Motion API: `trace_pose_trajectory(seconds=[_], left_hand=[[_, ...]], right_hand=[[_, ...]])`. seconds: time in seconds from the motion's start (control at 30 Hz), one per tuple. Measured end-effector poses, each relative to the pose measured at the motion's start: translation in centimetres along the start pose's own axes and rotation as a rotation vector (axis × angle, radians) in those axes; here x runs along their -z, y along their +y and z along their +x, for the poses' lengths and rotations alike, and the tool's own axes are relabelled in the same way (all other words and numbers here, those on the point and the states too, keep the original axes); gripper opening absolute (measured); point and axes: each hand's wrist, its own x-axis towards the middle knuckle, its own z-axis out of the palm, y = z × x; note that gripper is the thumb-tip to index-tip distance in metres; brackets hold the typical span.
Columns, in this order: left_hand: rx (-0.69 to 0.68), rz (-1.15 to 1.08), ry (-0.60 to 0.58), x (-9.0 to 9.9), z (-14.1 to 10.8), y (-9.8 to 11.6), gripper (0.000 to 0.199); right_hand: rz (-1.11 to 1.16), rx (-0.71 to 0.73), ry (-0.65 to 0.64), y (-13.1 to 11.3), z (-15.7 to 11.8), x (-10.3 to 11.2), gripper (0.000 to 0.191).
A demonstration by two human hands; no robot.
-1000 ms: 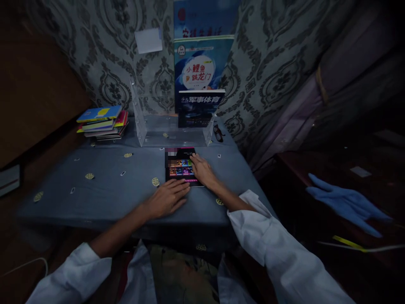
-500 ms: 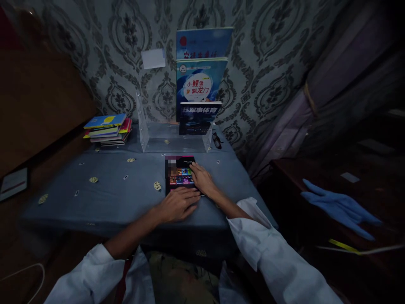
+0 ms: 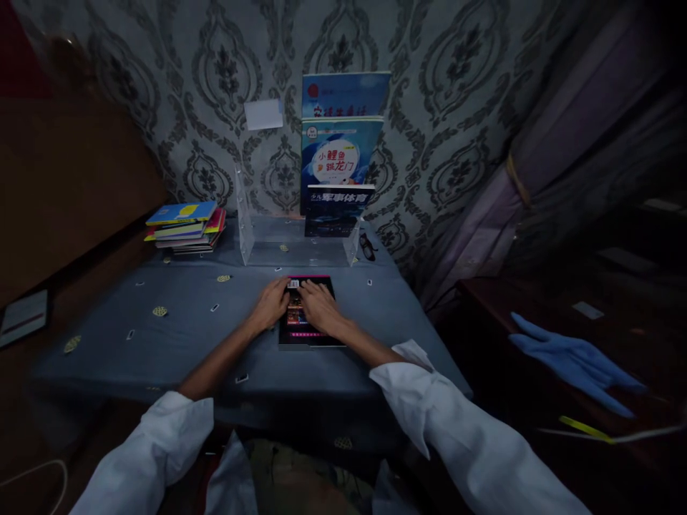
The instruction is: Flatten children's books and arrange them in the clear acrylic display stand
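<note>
A dark book [image 3: 296,319] with a pink top edge, a barcode and rows of small colourful pictures lies flat on the cloth-covered table [image 3: 187,343]. My left hand [image 3: 271,303] rests along its left edge, fingers stretched towards the upper left corner. Across the upper middle of the cover lies my right hand [image 3: 320,306], its fingers extended and touching the surface. Neither hand lifts the book. Behind it stands a clear acrylic rack [image 3: 298,252] holding a dark blue book [image 3: 335,214], a light blue book [image 3: 343,146] and a taller blue book [image 3: 346,94].
A stack of books [image 3: 187,227] sits at the back left. Dark glasses [image 3: 368,247] lie right of the rack. Off to the right, a blue glove [image 3: 574,361] rests on a dark red surface. A tablet-like object [image 3: 24,318] is at far left.
My left hand has moved from the book's near edge up to its left edge. My right hand has shifted left from the right edge onto the cover. The view has tilted slightly upward.
</note>
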Motion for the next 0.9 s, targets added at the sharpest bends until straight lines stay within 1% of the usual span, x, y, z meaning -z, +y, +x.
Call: trace_pose_trajectory(seconds=[0.1, 0.17, 0.23, 0.33, 0.5, 0.6, 0.7, 0.9], left_hand=[[-0.020, -0.012, -0.024, -1.1, 0.7, -1.4, 0.053], [-0.041, -0.015, -0.026, -1.8, 0.7, -1.8, 0.055], [-0.053, 0.002, -0.021, -2.1, 0.4, -1.9, 0.054], [-0.044, 0.045, -0.016, -2.1, 0.1, -1.7, 0.051], [-0.030, 0.084, -0.016, -2.0, 0.1, -1.5, 0.047], [-0.032, 0.099, -0.022, -2.1, 0.1, -1.5, 0.045], [-0.033, 0.116, -0.032, -2.1, 0.1, -1.6, 0.044], [-0.027, 0.166, -0.070, -1.8, 0.4, -1.4, 0.044]], right_hand=[[0.020, 0.046, -0.037, -1.1, 2.1, -0.6, 0.056], [0.029, 0.051, -0.049, -1.1, 2.8, -0.9, 0.057], [0.033, 0.038, -0.048, -0.6, 3.0, -1.0, 0.054], [0.033, -0.005, -0.032, 1.0, 2.5, -0.9, 0.054], [0.031, -0.091, 0.032, 4.6, 0.9, -0.2, 0.053], [0.075, -0.111, 0.036, 6.5, 0.0, 0.1, 0.053], [0.134, -0.105, 0.043, 7.5, -0.4, -0.1, 0.053], [0.210, -0.075, 0.112, 8.0, -0.3, -0.7, 0.051]])
